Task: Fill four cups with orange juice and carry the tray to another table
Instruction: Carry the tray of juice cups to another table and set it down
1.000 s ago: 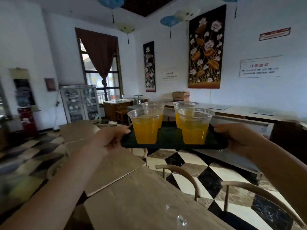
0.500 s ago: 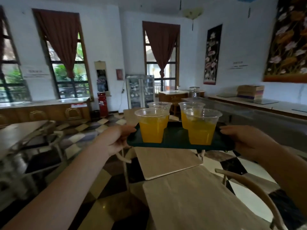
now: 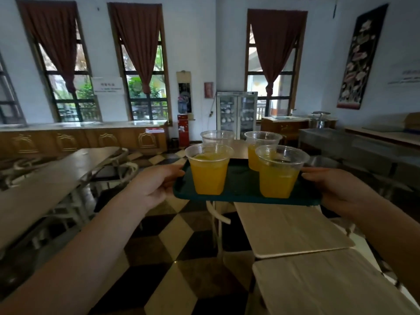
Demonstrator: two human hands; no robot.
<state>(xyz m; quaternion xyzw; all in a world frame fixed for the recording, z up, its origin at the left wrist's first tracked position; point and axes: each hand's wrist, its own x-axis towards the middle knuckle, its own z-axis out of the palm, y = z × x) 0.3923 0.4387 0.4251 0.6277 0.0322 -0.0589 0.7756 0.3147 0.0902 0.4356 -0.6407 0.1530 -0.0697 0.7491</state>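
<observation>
The tray (image 3: 241,189), dark green, rides level in the air before us above the checkered floor (image 3: 181,258), carrying four clear cups (image 3: 209,170) that stand upright, at least three of them showing orange juice. Our left hand (image 3: 154,188) clasps its left edge and our right hand (image 3: 336,192) its right edge, thumbs on the rim and fingers curled beneath. Pale wooden tables (image 3: 293,230) stand just below and to the right.

it was a canteen-style dining hall: rows of wooden tables (image 3: 293,228) with chairs (image 3: 118,164), a glass-door fridge (image 3: 236,114), a long serving counter (image 3: 84,137).
</observation>
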